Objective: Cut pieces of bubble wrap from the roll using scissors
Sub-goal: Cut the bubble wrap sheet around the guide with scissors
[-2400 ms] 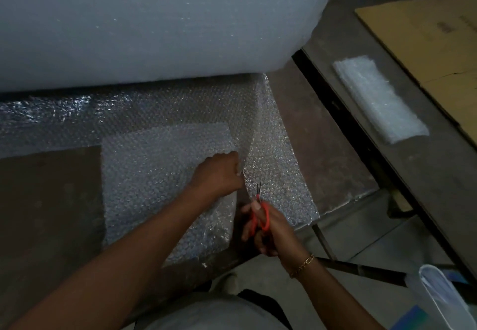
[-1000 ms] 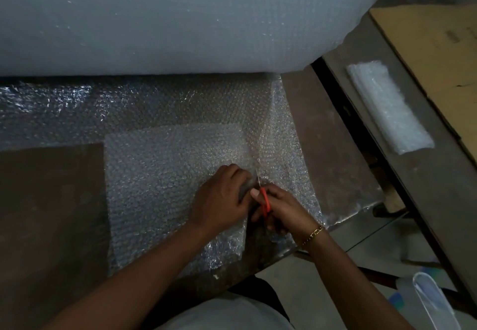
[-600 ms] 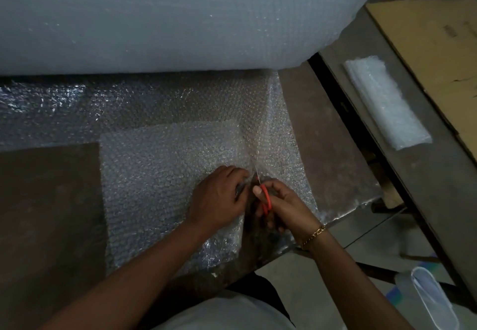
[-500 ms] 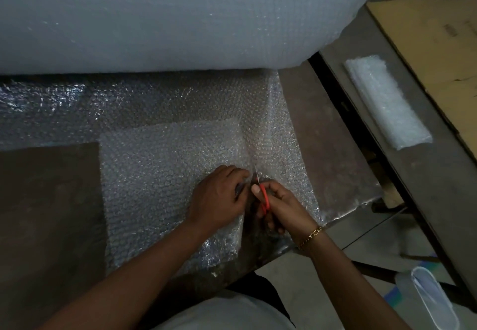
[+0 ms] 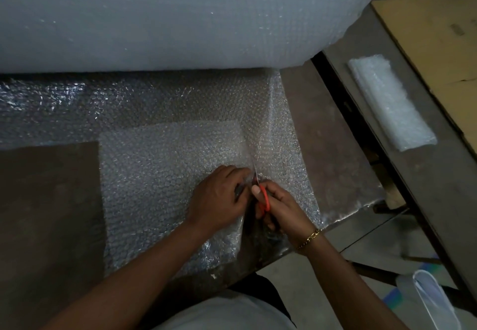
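The roll (image 5: 180,15) blocks the far side; the table (image 5: 46,200) at left gives passage.

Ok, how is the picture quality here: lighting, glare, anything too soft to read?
Head view: dim overall, table dark; glare glints on the bubble wrap sheet at frame left; roll soft, bubbles barely resolved; scissors blades lost between left hand and right hand, only the orange handle reads.

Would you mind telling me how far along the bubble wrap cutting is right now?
Done: one folded piece lies on the side bench, apparently cut already. In hand: the right hand holds the red scissors partway up the unrolled sheet, a slit open behind them, while the left hand grips the sheet beside the blades. Left: the uncut stretch up towards the roll.
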### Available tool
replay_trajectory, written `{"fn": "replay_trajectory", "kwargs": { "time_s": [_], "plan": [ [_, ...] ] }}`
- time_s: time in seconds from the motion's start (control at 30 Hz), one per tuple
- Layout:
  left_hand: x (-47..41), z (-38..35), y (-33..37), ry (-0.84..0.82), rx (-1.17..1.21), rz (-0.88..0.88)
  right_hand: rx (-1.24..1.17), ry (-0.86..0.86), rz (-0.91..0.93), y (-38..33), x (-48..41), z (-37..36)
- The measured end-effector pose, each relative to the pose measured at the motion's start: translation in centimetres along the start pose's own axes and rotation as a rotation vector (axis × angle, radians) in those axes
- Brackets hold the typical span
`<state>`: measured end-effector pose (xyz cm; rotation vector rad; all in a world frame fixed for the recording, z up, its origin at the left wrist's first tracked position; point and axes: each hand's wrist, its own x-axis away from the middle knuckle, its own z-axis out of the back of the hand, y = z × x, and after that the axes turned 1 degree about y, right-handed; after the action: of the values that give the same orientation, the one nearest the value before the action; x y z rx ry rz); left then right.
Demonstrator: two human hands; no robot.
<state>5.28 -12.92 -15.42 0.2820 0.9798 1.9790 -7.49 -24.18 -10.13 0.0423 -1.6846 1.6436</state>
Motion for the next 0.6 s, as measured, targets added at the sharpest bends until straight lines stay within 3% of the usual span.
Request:
{"fn": "replay_trajectory", "kwargs": {
  "time_s": [0.6],
  "plan": [
    [-0.03,0.11,-0.04,-0.044,-0.049,0.001,0.125,0.002,-0.012,0.08,-0.12,0.36]
  ]
}}
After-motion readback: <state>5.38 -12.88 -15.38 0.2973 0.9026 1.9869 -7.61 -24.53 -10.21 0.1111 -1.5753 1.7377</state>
